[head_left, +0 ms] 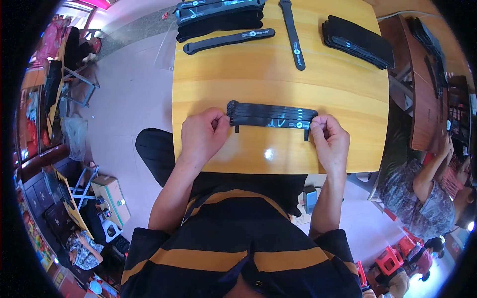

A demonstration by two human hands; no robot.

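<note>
A flat bundle of black straps (273, 115) lies across the middle of the wooden table (223, 74), several straps overlapping with their rounded ends fanned out. My left hand (202, 136) pinches the bundle's left end between thumb and fingers. At the opposite end, my right hand (330, 141) grips it the same way. Shiny highlights and a white print show on the front strap. Two short dark tabs stick out below the bundle, one near each hand; what they belong to I cannot tell.
At the far left of the table sits a pile of strap bundles (221, 20), with a single strap (228, 40) before it. Another strap (292, 35) lies lengthwise farther right. A black stack (358, 42) rests at the far right. Other people work at tables on both sides.
</note>
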